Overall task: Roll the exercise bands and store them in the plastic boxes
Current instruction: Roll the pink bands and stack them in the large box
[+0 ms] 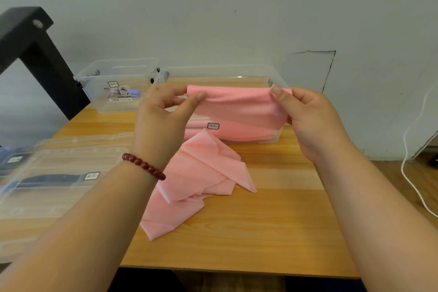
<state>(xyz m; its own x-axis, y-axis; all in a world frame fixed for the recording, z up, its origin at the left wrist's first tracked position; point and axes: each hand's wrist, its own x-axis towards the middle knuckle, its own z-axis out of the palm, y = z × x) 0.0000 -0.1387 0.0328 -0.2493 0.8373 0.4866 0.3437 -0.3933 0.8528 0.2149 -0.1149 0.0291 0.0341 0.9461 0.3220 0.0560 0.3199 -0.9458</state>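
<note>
A long pink exercise band [239, 106] is held up by one end above the wooden table [279, 216]. My left hand [163, 114] pinches its left corner and my right hand [305, 118] pinches its right corner. The rest of the band hangs down and lies crumpled on the table in front of me. Behind the raised band stands a clear plastic box [225, 73], open at the top, with more pink band showing through its front wall.
A second clear box [116, 83] with a label and a small purple item stands at the back left. Clear lids and a box holding a dark band [52, 178] lie at the left. A black frame rises at far left; a white cable hangs on the right.
</note>
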